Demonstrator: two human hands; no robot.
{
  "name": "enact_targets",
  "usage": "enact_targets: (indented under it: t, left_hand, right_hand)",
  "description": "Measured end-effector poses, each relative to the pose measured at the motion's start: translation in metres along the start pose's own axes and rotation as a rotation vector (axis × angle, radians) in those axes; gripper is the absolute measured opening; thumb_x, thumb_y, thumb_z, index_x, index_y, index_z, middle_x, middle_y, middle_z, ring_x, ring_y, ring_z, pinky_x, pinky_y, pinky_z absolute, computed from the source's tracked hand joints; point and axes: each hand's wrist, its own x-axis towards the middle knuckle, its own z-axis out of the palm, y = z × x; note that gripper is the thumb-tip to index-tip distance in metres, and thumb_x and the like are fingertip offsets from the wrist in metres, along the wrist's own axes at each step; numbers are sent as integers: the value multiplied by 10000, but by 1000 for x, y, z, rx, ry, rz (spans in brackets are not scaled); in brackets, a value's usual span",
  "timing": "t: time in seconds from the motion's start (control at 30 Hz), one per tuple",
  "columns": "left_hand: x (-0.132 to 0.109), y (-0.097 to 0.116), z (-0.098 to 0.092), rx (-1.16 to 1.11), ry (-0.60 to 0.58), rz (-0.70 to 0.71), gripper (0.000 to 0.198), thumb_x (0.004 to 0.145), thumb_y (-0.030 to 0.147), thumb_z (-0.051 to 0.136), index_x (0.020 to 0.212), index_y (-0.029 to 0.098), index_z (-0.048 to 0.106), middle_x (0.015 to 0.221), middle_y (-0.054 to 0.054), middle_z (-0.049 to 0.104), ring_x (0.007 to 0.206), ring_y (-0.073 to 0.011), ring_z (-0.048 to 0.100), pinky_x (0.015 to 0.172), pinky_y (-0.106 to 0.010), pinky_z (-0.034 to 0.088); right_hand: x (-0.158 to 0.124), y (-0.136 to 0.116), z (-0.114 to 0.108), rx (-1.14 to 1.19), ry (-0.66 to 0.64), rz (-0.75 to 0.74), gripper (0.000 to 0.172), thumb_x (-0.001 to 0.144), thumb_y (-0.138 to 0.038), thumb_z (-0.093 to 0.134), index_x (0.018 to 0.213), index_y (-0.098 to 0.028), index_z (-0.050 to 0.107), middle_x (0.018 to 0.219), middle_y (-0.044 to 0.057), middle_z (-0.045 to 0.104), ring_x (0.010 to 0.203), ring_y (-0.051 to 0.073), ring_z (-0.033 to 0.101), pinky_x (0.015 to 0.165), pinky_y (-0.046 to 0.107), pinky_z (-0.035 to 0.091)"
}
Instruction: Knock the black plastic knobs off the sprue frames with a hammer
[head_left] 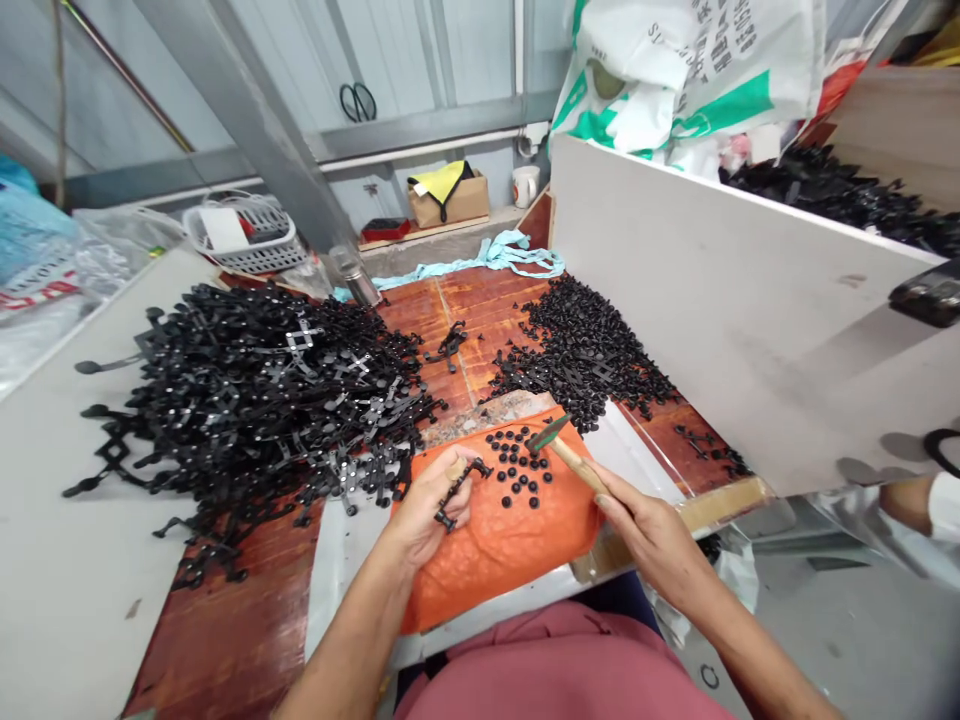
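Our left hand point(427, 515) is pinching the black bracket point(459, 487) over the near orange pad point(517, 545); the fingers of our right hand point(652, 535) are wrapping the hammer point(568, 453) by the caps point(517, 470). We are probably risking a struck fingertip if a blow is landing off-centre.

I see a rough orange cloth point(517, 550), matt black caps point(517, 470) (plastic, probably), a wooden-handled hammer point(574, 458), and a glossy wood table point(480, 310).

Bare hands: left hand point(424, 510) lower centre of frame, right hand point(649, 530) right of it. Forearms uncovered down to bottom edge. Dusty-pink garment point(555, 665) at bottom centre, plain smooth cloth, probably a shirt.
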Motion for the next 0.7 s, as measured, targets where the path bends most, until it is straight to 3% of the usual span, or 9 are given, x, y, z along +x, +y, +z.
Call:
enact_targets:
  t: [0.2, 0.37, 0.43, 0.53, 0.6, 0.7]
  left_hand:
    - [-8, 1, 6, -125, -72, -13, 370, 867, 453, 678, 1061, 193, 502, 477, 152, 260, 423, -50, 82, 461, -190, 237]
    - [-2, -11, 3, 2, -9, -26, 441, 848, 576, 642, 1056, 211, 507, 495, 143, 252, 425, -71, 142, 467, -208, 240]
    - [1, -17, 1, 262, 129, 77, 377, 890, 565, 563, 1032, 218, 527, 553, 97, 377, 459, -103, 310, 498, -229, 297]
    - [4, -23, -3, 836, 376, 203, 225, 977, 395, 408, 1024, 222, 544, 780, -9, 624, 719, -186, 593, 669, -293, 419]
    - [4, -25, -4, 1160, 446, 122, 235, 1008, 304, 327, 1073, 222, 537, 875, -48, 696, 842, -224, 661, 727, -316, 423]
    - [4, -25, -1, 1491, 463, -54, 290, 1041, 300, 269, 1136, 214, 529, 873, -71, 739, 836, -254, 709, 676, -323, 401]
  right_hand:
    - [-13, 12, 8, 46, -51, 33, 496, 1051, -466, 400, 1523, -331, 471, 1490, 24, 556, 1362, 253, 541, 1123, 436, 463]
    - [-19, 9, 7, 53, -109, 43, 488, 1047, -460, 414, 1516, -341, 480, 1439, 28, 608, 1247, 265, 640, 1021, 409, 540]
    - [-22, 6, 5, 20, -95, 51, 483, 1050, -448, 405, 1514, -339, 482, 1433, 27, 613, 1215, 263, 660, 999, 399, 552]
    - [-23, 3, 4, -59, -76, 18, 481, 1057, -425, 389, 1525, -340, 463, 1429, 28, 617, 1188, 254, 676, 966, 377, 565]
    - [-21, 0, 5, -142, -95, -20, 475, 1062, -400, 381, 1530, -355, 450, 1391, 30, 648, 1122, 251, 708, 918, 369, 576]
    - [-15, -11, 8, -274, -130, -79, 473, 1067, -354, 373, 1535, -382, 429, 1247, 33, 731, 963, 244, 750, 802, 356, 583]
